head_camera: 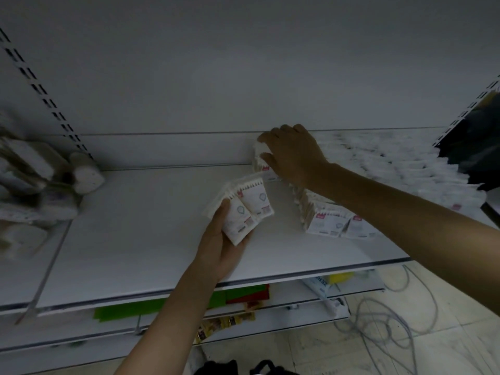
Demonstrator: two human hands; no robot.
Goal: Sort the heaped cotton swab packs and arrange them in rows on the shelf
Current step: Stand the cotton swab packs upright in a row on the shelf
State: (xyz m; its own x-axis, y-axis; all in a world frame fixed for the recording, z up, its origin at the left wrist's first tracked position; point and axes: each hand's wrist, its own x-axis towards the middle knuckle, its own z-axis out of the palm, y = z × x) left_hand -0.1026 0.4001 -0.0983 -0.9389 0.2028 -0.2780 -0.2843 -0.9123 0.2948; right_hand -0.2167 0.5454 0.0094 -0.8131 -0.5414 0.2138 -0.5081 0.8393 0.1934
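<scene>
My left hand (221, 244) holds a small stack of white cotton swab packs (247, 209) above the middle of the white shelf (140, 226). My right hand (292, 152) reaches to the back of the shelf and grips a pack (259, 150) at the far end of a row of upright packs (324, 215). That row runs from the back wall toward the shelf's front. A blurred heap of white packs (392, 161) lies to the right of the row.
Blurred white and brown goods (40, 185) are piled at the shelf's left end. Dark items (470, 142) hang at the far right. Lower shelves hold green and red packages (238, 293). Grey cables (392, 320) lie on the tiled floor.
</scene>
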